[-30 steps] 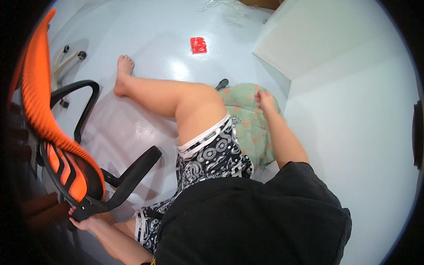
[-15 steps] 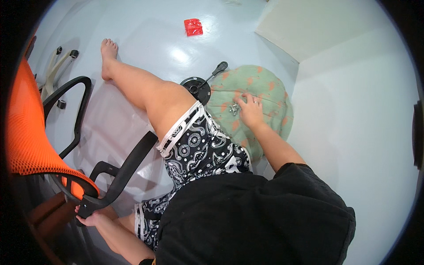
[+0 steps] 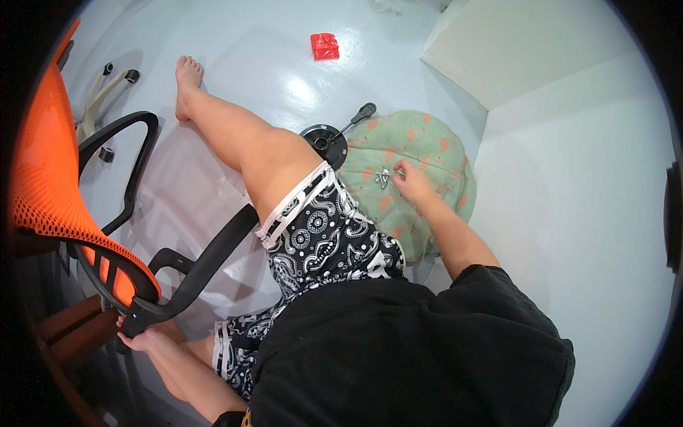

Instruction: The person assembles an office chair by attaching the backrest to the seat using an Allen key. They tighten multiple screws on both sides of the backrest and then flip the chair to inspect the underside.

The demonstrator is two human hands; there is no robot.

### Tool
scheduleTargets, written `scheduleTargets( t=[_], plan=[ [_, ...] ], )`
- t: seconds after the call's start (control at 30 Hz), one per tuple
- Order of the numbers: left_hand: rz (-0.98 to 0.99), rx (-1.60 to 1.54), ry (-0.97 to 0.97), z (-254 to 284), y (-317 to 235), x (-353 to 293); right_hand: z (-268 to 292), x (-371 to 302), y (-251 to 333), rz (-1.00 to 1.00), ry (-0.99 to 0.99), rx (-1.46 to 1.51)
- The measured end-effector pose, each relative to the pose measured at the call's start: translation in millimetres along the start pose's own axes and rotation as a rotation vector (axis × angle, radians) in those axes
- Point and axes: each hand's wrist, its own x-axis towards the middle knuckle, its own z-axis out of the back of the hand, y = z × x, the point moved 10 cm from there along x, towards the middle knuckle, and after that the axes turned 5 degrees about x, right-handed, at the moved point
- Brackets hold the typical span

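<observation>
Seated on the floor, right hand [image 3: 413, 181] now pinching small metal screws [image 3: 385, 177] on the green cushion [image 3: 427, 149], left hand [image 3: 139, 336] still gripping the orange chair back's black frame [image 3: 192, 274].

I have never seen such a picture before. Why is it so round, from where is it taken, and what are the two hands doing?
The picture comes from a wide fisheye camera worn on a person's head, looking down. That is why straight edges bend and the corners are black. There is no machine here: a person sits on a pale floor and works with bare hands.

The left hand, at the lower left, grips the black frame of an orange mesh chair back with black armrests. The right hand reaches to a small pile of silver screws lying on a green cushion; whether it holds one, I cannot tell.

Beside the cushion lies a black round part with a long-handled tool. Farther away are a small red packet and a pale chair base with castors.
</observation>
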Motion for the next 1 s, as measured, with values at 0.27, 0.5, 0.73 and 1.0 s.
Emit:
scheduleTargets(
  t=[0.27,0.5,0.73,1.0],
  plan=[
    [-0.036,0.054,-0.056,12.7,-2.1,10.2,-5.6,-1.4,2.3,-0.028,0.002,0.143],
    [0.026,0.009,0.034,11.5,3.9,17.6,-13.7,-15.2,-8.2,-0.458,0.153,1.398],
    [0.028,0.006,-0.05,12.1,5.4,8.8,-19.2,2.3,-24.5,-0.43,0.081,0.49],
    [0.038,0.025,-0.051,4.1,6.1,1.3,-36.1,22.4,-22.1,-0.243,0.053,-0.004]
  ],
)
